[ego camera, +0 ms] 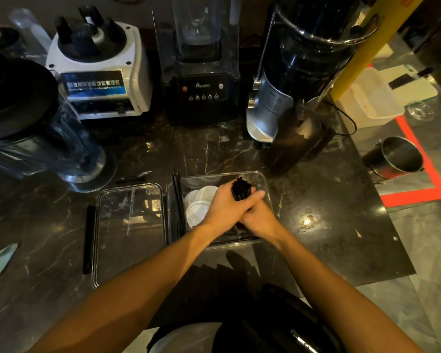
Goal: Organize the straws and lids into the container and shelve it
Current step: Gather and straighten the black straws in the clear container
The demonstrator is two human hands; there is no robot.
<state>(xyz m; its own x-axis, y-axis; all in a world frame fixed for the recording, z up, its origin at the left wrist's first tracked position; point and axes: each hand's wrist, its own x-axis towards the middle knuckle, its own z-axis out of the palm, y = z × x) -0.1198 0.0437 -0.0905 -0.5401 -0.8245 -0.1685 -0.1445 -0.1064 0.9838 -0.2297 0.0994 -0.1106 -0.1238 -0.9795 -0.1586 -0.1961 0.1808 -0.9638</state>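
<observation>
A clear plastic container (261,179) sits on the dark marble counter in the middle. Several white lids (200,200) lie in its left half. A few black straws (178,200) lean along its left wall. Both hands meet over the container's right half around a bundle of black straws (240,190) whose ends stick up. My left hand (224,210) wraps the bundle from the left, and my right hand (259,216) holds it from below and the right.
The container's clear lid (127,230) lies flat to its left. Behind stand a white blender base (99,72), a black blender (201,80), a coffee grinder (298,72) and a blender jug (36,128). A steel cup (397,156) stands right, beyond the counter edge.
</observation>
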